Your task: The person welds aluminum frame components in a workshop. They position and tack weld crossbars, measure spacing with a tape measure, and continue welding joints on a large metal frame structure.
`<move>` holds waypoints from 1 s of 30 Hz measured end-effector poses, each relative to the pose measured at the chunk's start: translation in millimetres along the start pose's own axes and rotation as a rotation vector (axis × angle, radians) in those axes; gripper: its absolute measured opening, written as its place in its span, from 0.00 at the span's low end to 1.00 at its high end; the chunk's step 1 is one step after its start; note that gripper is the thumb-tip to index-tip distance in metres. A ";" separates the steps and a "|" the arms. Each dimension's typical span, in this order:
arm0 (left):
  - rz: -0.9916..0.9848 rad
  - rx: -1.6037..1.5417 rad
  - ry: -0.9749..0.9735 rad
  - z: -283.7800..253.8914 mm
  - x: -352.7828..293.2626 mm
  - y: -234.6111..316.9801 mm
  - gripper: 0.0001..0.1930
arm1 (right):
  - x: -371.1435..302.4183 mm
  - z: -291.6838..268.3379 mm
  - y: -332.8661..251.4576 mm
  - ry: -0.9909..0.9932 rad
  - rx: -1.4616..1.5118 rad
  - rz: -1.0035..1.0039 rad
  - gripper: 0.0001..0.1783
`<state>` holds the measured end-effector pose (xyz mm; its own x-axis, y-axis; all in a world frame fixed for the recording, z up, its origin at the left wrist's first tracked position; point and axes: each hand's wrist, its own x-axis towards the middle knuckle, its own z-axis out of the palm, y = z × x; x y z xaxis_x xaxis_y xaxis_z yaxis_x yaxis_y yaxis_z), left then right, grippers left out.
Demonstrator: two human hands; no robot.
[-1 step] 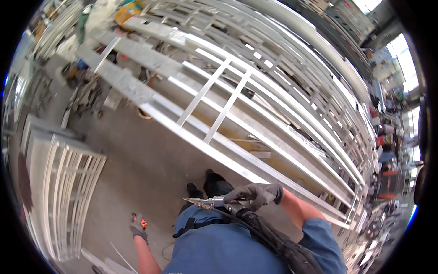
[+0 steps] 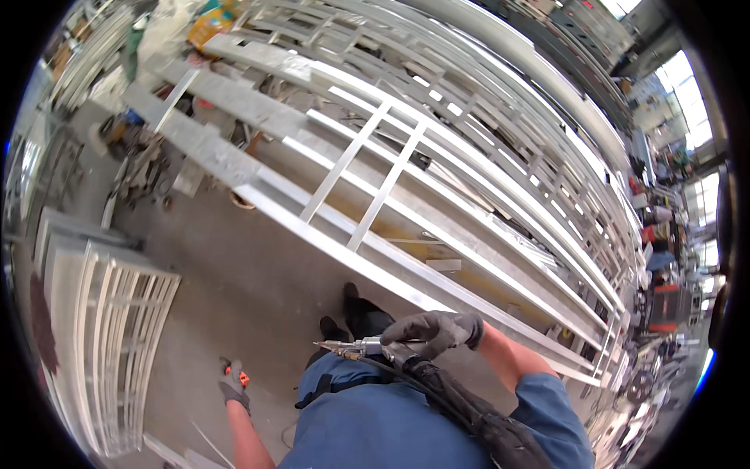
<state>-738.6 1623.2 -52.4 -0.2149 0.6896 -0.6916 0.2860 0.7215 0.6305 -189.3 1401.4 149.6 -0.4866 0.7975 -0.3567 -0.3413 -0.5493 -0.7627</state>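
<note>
Grasping a leftward-pointing silver metal torch [image 2: 361,346], the grey-gloved right hand [image 2: 433,334] is nearer the diagonal silver metal frame [image 2: 328,240] above than the left hand [image 2: 233,387], lower left, holding an orange object [image 2: 244,379].

And here's the torch-like tool [image 2: 361,344], silver-bodied and slim, lying almost level with its narrow, pointed tip aimed to the person's left! Brassy-looking fittings cluster along its underside, and the rear end sits firmly in the gloved right hand [image 2: 433,332]. From there a thick black-sheathed hose [image 2: 461,402] sweeps away — down and to the right, its wrapping creased and scuffed.

Over on the other side, low and well apart from the torch — a small orange-red object [image 2: 244,380] with a dark part, clasped in the gloved left hand [image 2: 234,388], partly covered, its finer shape too small to make out.
</note>
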 end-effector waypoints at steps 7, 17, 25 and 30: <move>0.372 0.202 -0.639 204.9 -56.4 268.7 0.19 | 102.7 -48.5 -38.5 0.182 0.132 -0.241 0.35; 0.210 -0.061 -1.369 331.4 -83.0 363.3 0.26 | 189.0 -41.4 -165.8 1.056 -0.551 -0.266 0.37; 0.837 0.389 -1.518 350.9 -47.2 408.0 0.54 | 224.5 -41.2 -158.1 1.251 -0.026 -0.395 0.34; 1.231 0.595 -1.577 359.0 -54.3 469.9 0.52 | 237.2 -32.6 -166.2 1.172 0.445 -0.539 0.34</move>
<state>-257.3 1902.4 155.0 0.9827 -0.1757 0.0582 -0.1082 -0.2901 0.9509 -221.7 1690.1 174.2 0.6735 0.5557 -0.4875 -0.6067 0.0388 -0.7940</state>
